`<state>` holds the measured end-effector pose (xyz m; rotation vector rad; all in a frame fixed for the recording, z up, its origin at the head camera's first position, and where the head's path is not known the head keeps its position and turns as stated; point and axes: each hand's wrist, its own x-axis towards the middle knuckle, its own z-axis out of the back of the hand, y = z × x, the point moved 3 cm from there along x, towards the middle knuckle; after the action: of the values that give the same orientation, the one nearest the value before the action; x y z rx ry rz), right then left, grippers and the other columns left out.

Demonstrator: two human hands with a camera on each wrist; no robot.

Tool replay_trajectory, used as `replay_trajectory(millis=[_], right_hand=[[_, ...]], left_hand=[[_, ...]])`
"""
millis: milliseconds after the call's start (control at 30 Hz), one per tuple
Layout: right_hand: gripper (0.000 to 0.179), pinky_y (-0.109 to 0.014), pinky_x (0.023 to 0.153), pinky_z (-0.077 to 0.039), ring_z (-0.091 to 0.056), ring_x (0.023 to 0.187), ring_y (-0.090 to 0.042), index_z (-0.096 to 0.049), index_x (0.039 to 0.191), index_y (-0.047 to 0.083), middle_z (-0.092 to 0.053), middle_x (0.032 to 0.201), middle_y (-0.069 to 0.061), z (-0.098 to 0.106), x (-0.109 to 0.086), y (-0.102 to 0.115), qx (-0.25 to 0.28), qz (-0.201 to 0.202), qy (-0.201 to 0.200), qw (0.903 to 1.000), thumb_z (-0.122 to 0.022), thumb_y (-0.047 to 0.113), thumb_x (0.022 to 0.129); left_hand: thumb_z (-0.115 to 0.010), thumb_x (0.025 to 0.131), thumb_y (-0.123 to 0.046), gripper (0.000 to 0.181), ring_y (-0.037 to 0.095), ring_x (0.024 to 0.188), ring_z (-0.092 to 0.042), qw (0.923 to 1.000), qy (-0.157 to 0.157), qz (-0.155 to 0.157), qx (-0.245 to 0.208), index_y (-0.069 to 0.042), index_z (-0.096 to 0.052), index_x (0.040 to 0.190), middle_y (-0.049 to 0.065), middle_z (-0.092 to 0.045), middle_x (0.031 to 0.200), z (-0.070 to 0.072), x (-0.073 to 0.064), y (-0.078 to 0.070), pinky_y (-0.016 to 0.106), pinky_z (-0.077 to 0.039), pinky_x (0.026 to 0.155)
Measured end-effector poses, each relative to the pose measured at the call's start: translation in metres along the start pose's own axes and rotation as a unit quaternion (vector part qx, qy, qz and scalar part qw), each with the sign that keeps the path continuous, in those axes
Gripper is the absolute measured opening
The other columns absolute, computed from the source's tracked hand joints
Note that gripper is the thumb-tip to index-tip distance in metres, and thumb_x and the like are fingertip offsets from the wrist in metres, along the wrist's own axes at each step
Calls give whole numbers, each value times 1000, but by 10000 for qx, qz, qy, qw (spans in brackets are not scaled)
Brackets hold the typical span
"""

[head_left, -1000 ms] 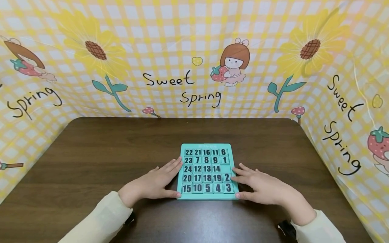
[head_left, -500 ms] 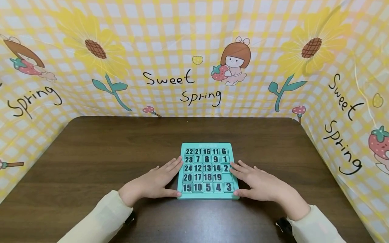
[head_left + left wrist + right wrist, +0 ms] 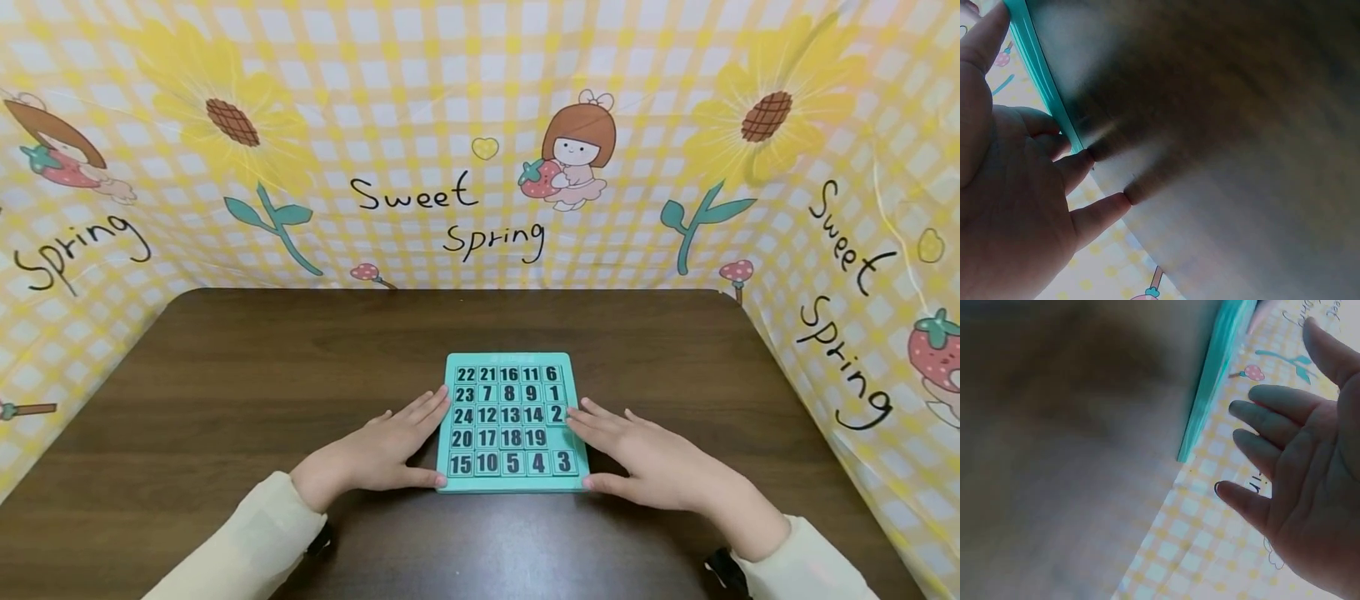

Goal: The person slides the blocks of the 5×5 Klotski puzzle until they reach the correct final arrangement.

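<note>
A turquoise number sliding puzzle (image 3: 517,485) lies flat on the table, its black-numbered tiles facing up. The vacant slot is in the right column, between the 2 tile (image 3: 557,414) and the 3 tile (image 3: 564,462). My left hand (image 3: 375,454) rests along the puzzle's left edge, fingers extended and thumb at the near corner. On the other side, my right hand (image 3: 660,467) has its fingertips by the 2 tile and its thumb by the near right corner. In the right wrist view, that hand (image 3: 1304,469) has spread fingers, apart from the puzzle's side (image 3: 1207,387).
The dark wooden table (image 3: 300,350) extends around the puzzle. A yellow checked cloth (image 3: 420,100) with printed flowers and figures stands behind it and along both sides.
The 2 tile has slid away from me by one slot, so the vacant slot is now below it. My right hand went forward with it, then drew slightly right. The left hand stays put.
</note>
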<state>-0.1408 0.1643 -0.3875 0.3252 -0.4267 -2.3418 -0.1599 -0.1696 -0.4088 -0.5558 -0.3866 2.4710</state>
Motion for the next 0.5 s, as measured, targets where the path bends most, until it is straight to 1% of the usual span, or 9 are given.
replay_trajectory(millis=[200,367,500], right_hand=[[64,-63,108,-37,-33,149,-27,-45,151,14,-42,157,-4,-4,-17,9,-426,501,-307,9974,-57,49,98],[61,-58,107,-41,-38,146,-23,-50,147,15,-46,155,-3,-7,-27,14,-746,741,-480,9933,-58,48,97],[58,-56,104,-45,-42,144,-23,-53,145,15,-50,152,0,-10,-32,15,-962,985,-580,9888,-58,48,97]], left_hand=[[-60,90,-64,102,28,156,-7,10000,-22,21,33,-14,-8,161,2,1,169,0,-1,1,71,-24,111],[-59,89,-64,102,28,156,-7,10000,-18,4,21,-13,-8,161,2,1,169,-1,0,1,72,-23,111],[-60,90,-64,102,28,156,-7,10000,-21,-3,6,-13,-8,161,2,0,169,0,-1,1,72,-24,111]])
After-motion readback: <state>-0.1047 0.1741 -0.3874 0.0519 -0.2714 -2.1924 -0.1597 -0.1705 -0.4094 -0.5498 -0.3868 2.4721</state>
